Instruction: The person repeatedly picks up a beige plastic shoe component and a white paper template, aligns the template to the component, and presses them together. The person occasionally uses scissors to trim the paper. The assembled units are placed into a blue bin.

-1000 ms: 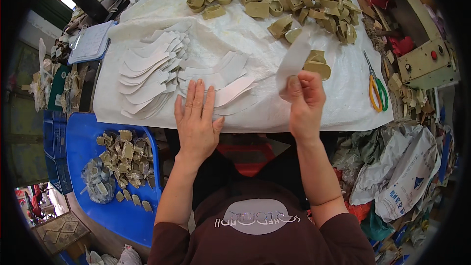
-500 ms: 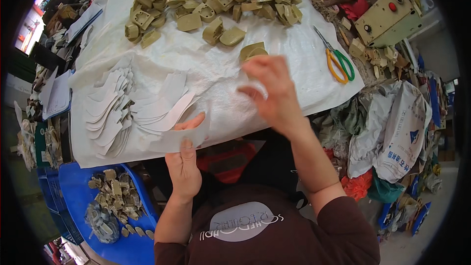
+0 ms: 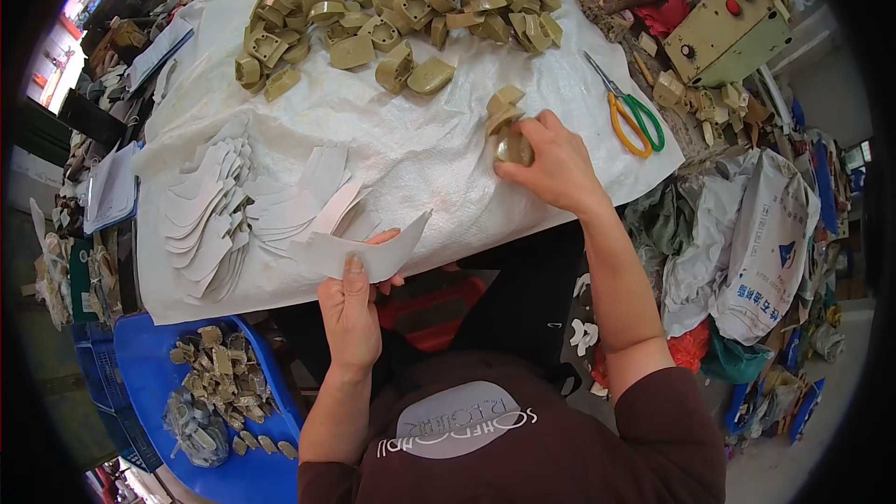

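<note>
My left hand [image 3: 351, 310] pinches a curved white cut-out piece [image 3: 378, 254], thumb on top, at the near edge of the cloth-covered table. It looks like thin sheet material. To the right, my right hand [image 3: 560, 163] is closed around a shiny khaki piece [image 3: 513, 147] that looks like a shoe heel. Another khaki heel [image 3: 505, 105] lies just beyond its fingers, touching or very close; I cannot tell which. Fanned stacks of white cut-outs [image 3: 207, 215] rest left of my left hand. A heap of khaki heels [image 3: 411, 7] covers the far part of the table.
Scissors [image 3: 627, 112] with orange and green handles lie at the right of the white cloth [image 3: 448, 173]. A box with a red button [image 3: 733, 19] stands at far right, white sacks [image 3: 761, 243] below it. Lower left, a blue tray [image 3: 149, 364] holds small khaki parts.
My right hand has come down slightly to the right and closed on a khaki heel. The white piece in my left hand has shifted to the right and up, its right end now raised.
</note>
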### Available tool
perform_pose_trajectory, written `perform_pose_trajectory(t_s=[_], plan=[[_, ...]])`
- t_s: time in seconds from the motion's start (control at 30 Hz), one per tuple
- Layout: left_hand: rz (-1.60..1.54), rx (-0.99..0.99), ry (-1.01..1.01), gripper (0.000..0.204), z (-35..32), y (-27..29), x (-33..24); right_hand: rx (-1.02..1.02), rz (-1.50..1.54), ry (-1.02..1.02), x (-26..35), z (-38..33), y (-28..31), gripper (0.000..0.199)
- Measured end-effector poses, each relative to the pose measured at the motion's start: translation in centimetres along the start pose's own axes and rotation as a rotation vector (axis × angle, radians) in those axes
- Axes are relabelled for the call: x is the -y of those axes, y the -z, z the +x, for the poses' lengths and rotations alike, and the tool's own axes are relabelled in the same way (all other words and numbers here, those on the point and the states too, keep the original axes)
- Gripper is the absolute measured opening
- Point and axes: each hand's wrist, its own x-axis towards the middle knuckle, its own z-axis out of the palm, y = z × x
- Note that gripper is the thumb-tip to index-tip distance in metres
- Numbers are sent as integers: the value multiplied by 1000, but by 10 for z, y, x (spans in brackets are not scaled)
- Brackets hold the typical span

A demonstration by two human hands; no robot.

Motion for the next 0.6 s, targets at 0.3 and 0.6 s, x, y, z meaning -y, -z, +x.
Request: perform_pose_trajectory(t_s=[0.3, 0.6], plan=[[-359, -30, 151, 40, -3, 0, 4, -386, 91, 153, -2, -40, -24, 49], [-497, -32, 127, 40, -9, 4, 0, -293, 762, 146, 32, -68, 3, 37]])
